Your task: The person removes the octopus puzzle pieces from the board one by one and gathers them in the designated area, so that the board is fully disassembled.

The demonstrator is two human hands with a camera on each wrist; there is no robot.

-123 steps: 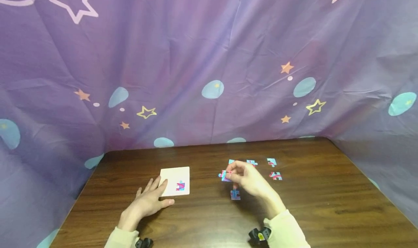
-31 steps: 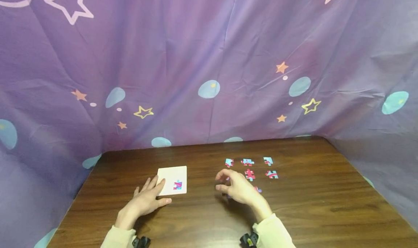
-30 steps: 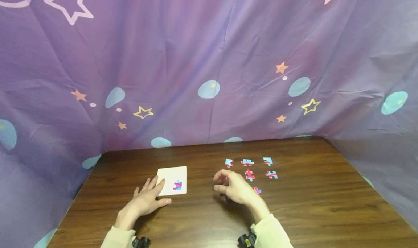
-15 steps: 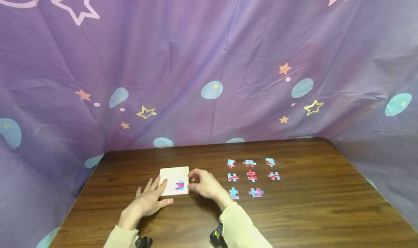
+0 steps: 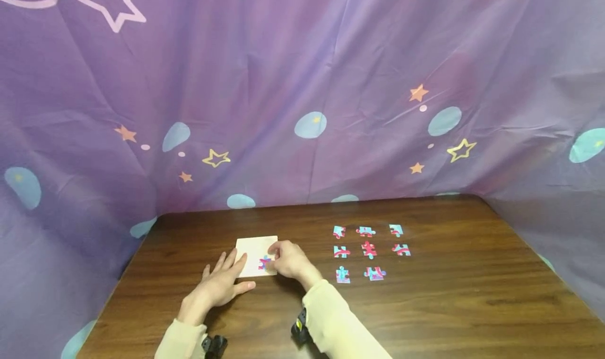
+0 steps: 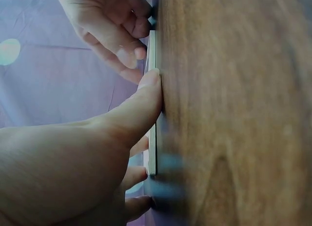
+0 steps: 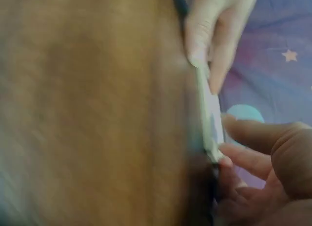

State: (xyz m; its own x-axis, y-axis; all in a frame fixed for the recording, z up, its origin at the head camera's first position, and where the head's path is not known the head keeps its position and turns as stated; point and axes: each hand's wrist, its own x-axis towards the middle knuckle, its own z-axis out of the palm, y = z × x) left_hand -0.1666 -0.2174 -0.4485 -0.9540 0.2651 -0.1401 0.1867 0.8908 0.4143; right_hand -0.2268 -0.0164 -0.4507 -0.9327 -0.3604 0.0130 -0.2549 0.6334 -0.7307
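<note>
A white square board lies on the table at the left of the head view, with one purple, pink and blue jigsaw piece on its lower right. My left hand rests with spread, straight fingers at the board's left side. Its thumb presses at the board's near edge in the left wrist view. My right hand is over the board's right side, fingertips right at the piece. In the right wrist view its thumb and fingers stand apart around the board's corner.
Several blue, pink and purple jigsaw pieces lie in rows right of the board, among them a mostly pink piece in the middle and a bottom-row piece. Behind the wooden table hangs a purple patterned cloth.
Earlier my right hand held a puzzle piece among the loose ones; that piece now lies in the rows. The hand has moved left onto the board. My left hand has stayed.
</note>
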